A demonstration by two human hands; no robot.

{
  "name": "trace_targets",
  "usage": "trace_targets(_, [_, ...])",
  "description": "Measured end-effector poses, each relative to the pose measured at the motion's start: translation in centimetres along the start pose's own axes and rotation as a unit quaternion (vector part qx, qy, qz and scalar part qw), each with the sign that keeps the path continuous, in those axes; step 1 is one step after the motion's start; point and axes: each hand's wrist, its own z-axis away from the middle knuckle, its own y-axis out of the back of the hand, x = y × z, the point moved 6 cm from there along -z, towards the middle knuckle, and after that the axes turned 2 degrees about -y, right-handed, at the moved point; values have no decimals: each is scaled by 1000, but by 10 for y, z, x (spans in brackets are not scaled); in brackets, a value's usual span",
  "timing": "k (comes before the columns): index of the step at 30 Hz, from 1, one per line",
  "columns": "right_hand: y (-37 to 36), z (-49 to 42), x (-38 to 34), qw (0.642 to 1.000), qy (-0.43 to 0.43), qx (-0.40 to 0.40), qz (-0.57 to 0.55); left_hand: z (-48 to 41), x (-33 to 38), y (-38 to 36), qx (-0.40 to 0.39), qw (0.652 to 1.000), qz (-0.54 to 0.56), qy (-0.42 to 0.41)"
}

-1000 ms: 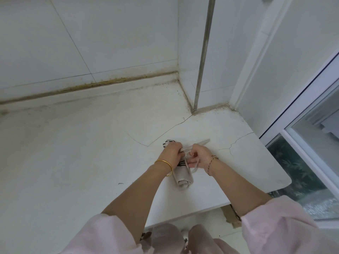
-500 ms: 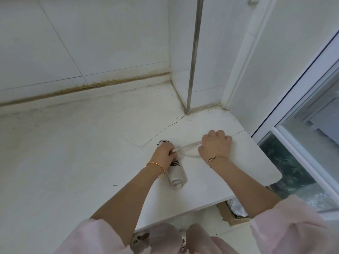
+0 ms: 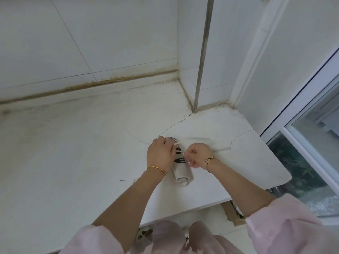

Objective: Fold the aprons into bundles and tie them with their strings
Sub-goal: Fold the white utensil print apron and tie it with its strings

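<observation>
Knotwork at the rolled apron on the cracked counter: my right hand, stretched outward a moment ago, returns pinching the string while my left hand clamps the roll. Tie likely being cinched.

The apron is matt beige cloth; the counter smooth white stone, cracked and grimy; the tiles faintly glossy; the strip dull metal; the bangle shiny gold metal

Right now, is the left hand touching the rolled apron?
Touching. The head view shows the left hand lying on the rolled apron, gripping its far part, with no gap.
</observation>
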Motion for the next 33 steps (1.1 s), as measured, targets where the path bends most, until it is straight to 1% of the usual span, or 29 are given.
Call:
trace_targets(1, [2,-2,3,1000,-10,5,14,2,-3,0,-31,999,-33,14])
trace_targets(3, [6,-6,12,998,-41,14,42,9,-22,-5,-112,988,-70,85])
trace_targets(5, [8,-8,16,996,-55,20,71,19,-40,-14,-187,967,-45,164])
trace_targets(7, [7,-9,13,993,-53,19,107,25,-47,-21,-226,950,7,213])
trace_targets(10, [8,-9,11,990,-59,19,130,23,-50,-24,-248,933,60,255])
trace_targets(12, [10,-9,13,988,-72,25,132,20,-52,-25,-241,928,89,268])
trace_targets(14, [10,-7,16,993,-88,20,73,16,-53,-26,-194,923,154,293])
trace_targets(16, [5,-3,16,995,-99,-1,15,10,-50,-22,-132,908,224,329])
trace_targets(18, [0,-1,15,993,-108,-22,-36,6,-45,-21,-102,885,278,360])
trace_targets(20, [-5,0,16,989,-123,-32,-71,6,-41,-25,-86,846,347,395])
trace_targets(23, [-8,-1,18,984,-141,-43,-101,12,-33,-28,-65,752,482,446])
trace_targets(24, [-7,0,17,983,-140,-45,-111,11,-30,-28,-69,737,508,440])
trace_targets(25, [-4,0,15,984,-131,-43,-116,8,-27,-26,-77,731,532,420])
trace_targets(27, [6,-1,6,989,-97,-19,-106,-1,-16,-13,-94,739,573,341])
trace_targets(30, [33,-4,-14,993,-30,52,-97,-18,-2,18,-115,803,563,162])
trace_targets(32, [51,-5,-27,993,26,74,-90,-22,6,29,-156,824,538,85])
trace_targets(33, [56,-3,-32,994,43,65,-74,-22,10,30,-187,832,519,64])
